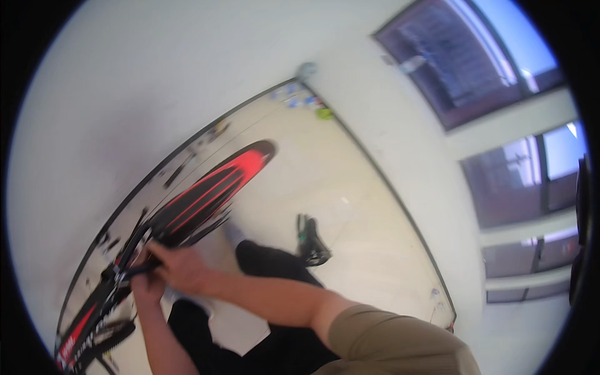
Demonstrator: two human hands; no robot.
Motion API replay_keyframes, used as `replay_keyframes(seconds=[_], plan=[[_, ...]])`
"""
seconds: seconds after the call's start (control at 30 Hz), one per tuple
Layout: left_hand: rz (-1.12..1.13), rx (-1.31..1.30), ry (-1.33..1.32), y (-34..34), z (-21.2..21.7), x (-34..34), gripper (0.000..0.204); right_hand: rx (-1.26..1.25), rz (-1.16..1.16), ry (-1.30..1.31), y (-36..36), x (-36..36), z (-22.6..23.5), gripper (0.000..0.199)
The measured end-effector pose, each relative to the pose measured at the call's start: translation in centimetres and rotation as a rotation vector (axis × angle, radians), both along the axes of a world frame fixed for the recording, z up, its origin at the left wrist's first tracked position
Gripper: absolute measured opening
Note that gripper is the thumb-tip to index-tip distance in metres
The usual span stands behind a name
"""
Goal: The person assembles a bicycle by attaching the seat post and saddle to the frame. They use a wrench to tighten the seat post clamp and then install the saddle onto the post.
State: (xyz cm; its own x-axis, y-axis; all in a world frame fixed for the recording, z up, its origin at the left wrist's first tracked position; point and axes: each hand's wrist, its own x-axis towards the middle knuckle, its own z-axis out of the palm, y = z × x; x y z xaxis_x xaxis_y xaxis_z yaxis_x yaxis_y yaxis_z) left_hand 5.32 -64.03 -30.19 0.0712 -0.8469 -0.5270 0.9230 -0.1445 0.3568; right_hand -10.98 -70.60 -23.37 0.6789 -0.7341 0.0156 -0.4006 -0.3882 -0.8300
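A bicycle stands at the left; its frame (pixel 81 331), black with red, runs to the lower left. A long red and black mudguard (pixel 215 187) stretches away from it toward the middle of the room. Beside the frame, my left hand (pixel 147 284) is closed around a dark bar that looks like the handlebar (pixel 140 270). My right hand (pixel 178 265) lies over the same bar close to the left one, its fingers bent and closed at it. Motion blur and overlapping hands hide the fingertips and the exact grip.
A black object (pixel 312 240) is on the pale floor (pixel 369 219) beyond my legs. Small blue and white items (pixel 292 100) and a yellow-green one (pixel 324 114) lie in the far corner. Dark tool-like pieces (pixel 178 172) line the left wall. Windows (pixel 456 62) fill the right side.
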Motion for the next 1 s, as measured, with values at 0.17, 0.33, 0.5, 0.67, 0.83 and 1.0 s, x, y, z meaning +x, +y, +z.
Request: replay_keyframes(seconds=[0.17,0.33,0.5,0.67,0.83,1.0], plan=[[0.010,-0.097,0.001,0.4,-2.4,0.6,0.027,-0.076,-0.023,-0.127,0.5,0.3,-2.5,0.059],[-0.099,-0.197,0.034,0.8,-3.3,2.1,0.038,-0.029,-0.008,-0.120,0.5,0.2,-1.5,0.058],[-0.088,-0.166,0.010,0.7,-3.4,2.2,0.039,-0.041,-0.051,-0.166,0.8,0.6,-2.7,0.059],[-0.059,-0.155,-0.026,1.2,-4.2,2.9,0.039,-0.047,-0.049,-0.157,0.7,0.9,-2.4,0.059],[-0.080,-0.168,-0.028,1.0,-3.0,2.6,0.037,-0.054,-0.077,-0.165,0.6,1.0,-2.4,0.058],[-0.069,-0.164,0.012,0.9,-2.9,2.3,0.034,-0.042,-0.039,-0.081,-0.3,0.4,-1.5,0.056]])
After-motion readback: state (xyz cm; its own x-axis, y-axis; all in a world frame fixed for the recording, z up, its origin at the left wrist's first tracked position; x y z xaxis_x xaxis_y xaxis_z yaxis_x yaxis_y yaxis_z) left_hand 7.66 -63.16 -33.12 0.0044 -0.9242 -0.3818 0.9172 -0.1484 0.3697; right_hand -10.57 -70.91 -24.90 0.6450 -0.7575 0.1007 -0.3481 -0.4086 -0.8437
